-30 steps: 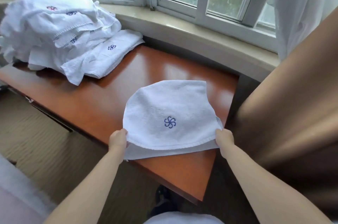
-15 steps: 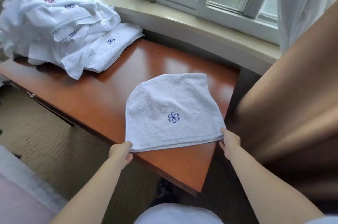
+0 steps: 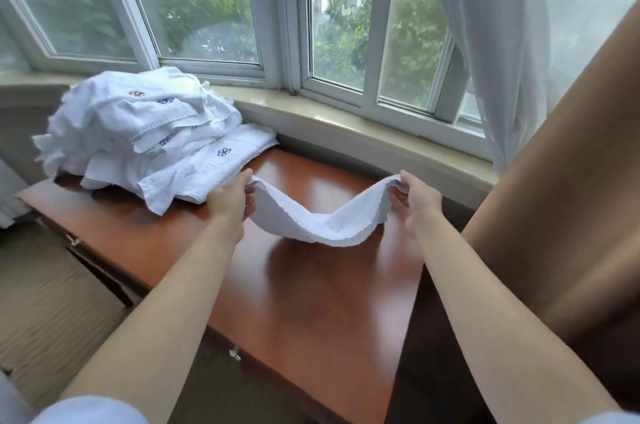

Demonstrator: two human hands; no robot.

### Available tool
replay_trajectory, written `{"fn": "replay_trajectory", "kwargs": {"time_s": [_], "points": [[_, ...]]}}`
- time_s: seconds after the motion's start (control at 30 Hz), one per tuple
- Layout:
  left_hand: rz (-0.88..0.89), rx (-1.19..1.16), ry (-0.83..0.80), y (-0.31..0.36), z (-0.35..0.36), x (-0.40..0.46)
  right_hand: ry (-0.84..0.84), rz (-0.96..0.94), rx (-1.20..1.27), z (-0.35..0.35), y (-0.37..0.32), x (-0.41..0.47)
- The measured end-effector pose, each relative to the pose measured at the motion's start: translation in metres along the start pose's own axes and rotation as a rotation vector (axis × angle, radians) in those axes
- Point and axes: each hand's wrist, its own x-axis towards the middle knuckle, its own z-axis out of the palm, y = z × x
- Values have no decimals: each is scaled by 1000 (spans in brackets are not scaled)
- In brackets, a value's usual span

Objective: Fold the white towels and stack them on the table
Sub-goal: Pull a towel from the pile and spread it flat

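One wood table (image 3: 311,302), glossy reddish-brown, under bay window (image 3: 214,1) w/ pale sill (image 3: 346,118); sheer curtain (image 3: 502,42) right. Towel (image 3: 322,226) white, folded, sagging mid-air above table btwn hands. Left hand (image 3: 230,200) pinches left end, right hand (image 3: 415,202) pinches right end. Towel pile (image 3: 138,132) rumpled, far-left on table; blue and red flower emblems, no readable text.

A folded white towel (image 3: 322,226) hangs between the two hands, its ends pinched by the left hand (image 3: 230,200) and the right hand (image 3: 414,198), its middle sagging in a curve above the counter (image 3: 311,302). Beyond and to the left of the left hand, a loose pile of white towels (image 3: 149,143) with small blue and red embroidered marks lies on the counter, crumpled and unfolded.
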Motion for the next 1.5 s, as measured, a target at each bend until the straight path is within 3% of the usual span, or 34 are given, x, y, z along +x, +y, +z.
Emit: {"fn": "replay_trajectory", "kwargs": {"time_s": [0.27,0.53,0.7,0.93,1.07,1.2,1.5], "points": [[203,-333,180,80,-17,-6,-71,-192,384,34,-83,-32],[244,-119,338,83,-13,8,88,-242,233,43,-72,-16],[209,-88,321,70,-2,25,177,-308,137,48,-61,3],[349,36,362,63,11,50,289,-478,-56,62,-55,26],[94,9,392,42,6,68,426,-351,-172,60,-37,45],[76,-28,407,31,9,73,538,-341,-173,57,-17,52],[61,-385,361,59,38,83,612,-424,-47,89,-25,73]]}}
